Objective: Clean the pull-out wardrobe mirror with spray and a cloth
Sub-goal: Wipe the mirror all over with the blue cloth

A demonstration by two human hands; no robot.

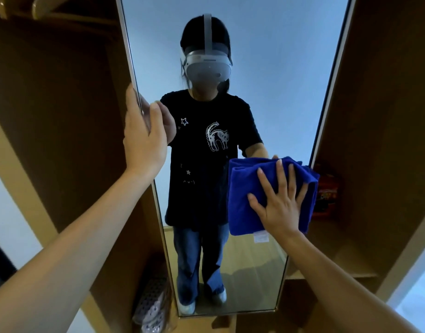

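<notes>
Both forearms are seen reaching in from the lower corners toward the mirror (266,68), a tall panel that is drawn out between two brown wardrobe walls and fills the middle of the view. Its left edge is gripped by the left hand (144,138), fingers behind the frame and thumb curled onto the glass. A folded blue cloth (245,200) is pressed flat against the lower right part of the glass by the right hand (281,207), whose fingers are spread straight across it. No spray bottle is seen, and whether the glass is wet cannot be told; wiping is judged to be under way, with the upper and left areas probably still to be covered. Little room is left on the right, where the cloth lies near the frame edge and a red packet (326,191) sits on a shelf just beyond it; open glass is available upward and leftward.
</notes>
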